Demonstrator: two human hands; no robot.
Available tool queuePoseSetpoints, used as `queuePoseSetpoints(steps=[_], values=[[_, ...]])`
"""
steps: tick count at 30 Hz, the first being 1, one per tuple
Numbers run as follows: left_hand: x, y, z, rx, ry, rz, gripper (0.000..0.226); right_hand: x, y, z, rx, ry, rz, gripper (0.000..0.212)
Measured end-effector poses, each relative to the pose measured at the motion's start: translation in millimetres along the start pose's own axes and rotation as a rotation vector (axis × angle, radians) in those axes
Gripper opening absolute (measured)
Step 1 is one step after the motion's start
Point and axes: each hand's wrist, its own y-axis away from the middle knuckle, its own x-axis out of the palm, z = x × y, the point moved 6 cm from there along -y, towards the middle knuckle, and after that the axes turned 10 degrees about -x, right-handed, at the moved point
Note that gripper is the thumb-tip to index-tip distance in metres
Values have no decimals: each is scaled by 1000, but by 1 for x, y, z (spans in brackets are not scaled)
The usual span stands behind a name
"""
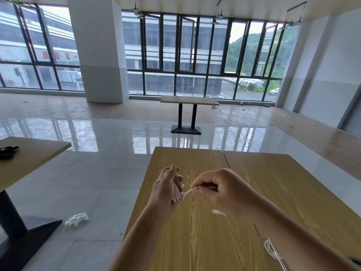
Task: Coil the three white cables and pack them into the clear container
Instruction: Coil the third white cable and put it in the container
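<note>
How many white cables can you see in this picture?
2: one cable coiled in the left hand, its end pinched by the right hand; another by the right forearm. The third may be hidden.

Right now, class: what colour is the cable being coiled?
White; the cable shows best in the head view.

White cable [176, 194] bunched into tight loops, held upright above the surface. Free strand running right from the bundle, tail end blurred, hanging lower. Second white cable [270, 249] loosely looped near bottom right edge, partly cut off.
</note>
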Motion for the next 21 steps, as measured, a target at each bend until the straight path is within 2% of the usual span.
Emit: queuePoseSetpoints(steps=[6,11,14,16,21], values=[[34,22,3,-57,-177,205,37,-15,-6,-6,-13,0,-190,6],[50,37,6,-108,-199,399,47,-22,-3,-14,36,32,-318,17],[53,43,8,-134,-239,505,45,-23,-2,-15,16,30,-297,14],[54,46,9,-133,-296,565,33,-23,-1,-13,-1,24,-251,13],[52,53,13,-212,-335,704,15,-34,5,-18,37,-89,-208,25]])
